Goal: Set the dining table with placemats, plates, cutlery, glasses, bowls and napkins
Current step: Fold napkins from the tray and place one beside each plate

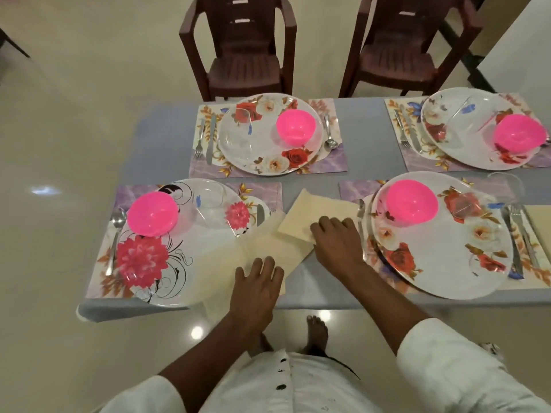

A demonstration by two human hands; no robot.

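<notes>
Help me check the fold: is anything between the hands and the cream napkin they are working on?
Nothing visible. The left hand lies flat on the napkin near the table edge, and the right hand presses its folded-over part beside the near right plate.

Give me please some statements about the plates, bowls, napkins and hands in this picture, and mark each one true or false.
1. Each of the four plates carries a pink bowl. True.
2. The left hand holds a fork. False: it rests flat on a cream napkin.
3. The right hand rests on the folded napkin between the two near plates. True.
4. The two brown chairs stand on the person's side of the table. False: they stand at the far side.
5. The near left plate shows blue stripes. False: it shows pink flowers.
</notes>
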